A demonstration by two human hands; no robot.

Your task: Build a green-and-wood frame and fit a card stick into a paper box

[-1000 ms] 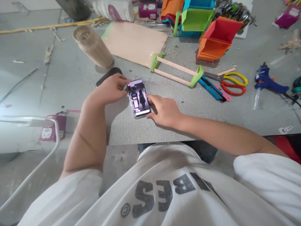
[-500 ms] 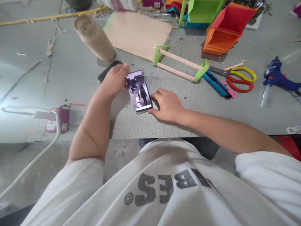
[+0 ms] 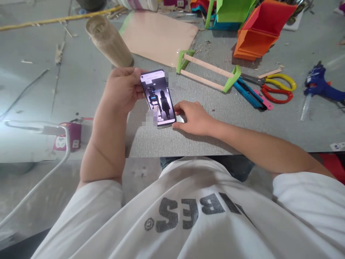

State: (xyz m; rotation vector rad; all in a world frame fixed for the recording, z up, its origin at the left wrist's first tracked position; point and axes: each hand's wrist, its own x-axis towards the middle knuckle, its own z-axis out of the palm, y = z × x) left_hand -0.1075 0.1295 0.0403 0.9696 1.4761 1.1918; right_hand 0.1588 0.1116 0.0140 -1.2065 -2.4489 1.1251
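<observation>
"What have your hands got?"

"My left hand [image 3: 124, 90] is grasping the phone [image 3: 159, 97] by its upper left side, thumb at the edge. My right hand [image 3: 192, 117] has its thumb and fingertips at the lower right edge; I can't tell whether they pinch or merely touch."

"And the phone itself?"

"It's between my hands, over the near part of the table [image 3: 226, 111], screen up and lit, its top end seemingly tipped up."

"How will it handle?"

"Light and stiff, I'd judge, slick on the glass and breakable if dropped. I'd take it by the long sides and stay off the screen."

"Any room?"

"Some toward me, though the table's edge is near. The tumbler [image 3: 109, 43] stands just past my left hand, so I'd not swing that way. Ahead lie the sheet [image 3: 159, 37] and the green-ended frame [image 3: 206, 66]. Rightward there's bare surface before the blue cutter [image 3: 248, 92] and the scissors [image 3: 277, 90], with the glue gun [image 3: 319, 84] farther out."
</observation>
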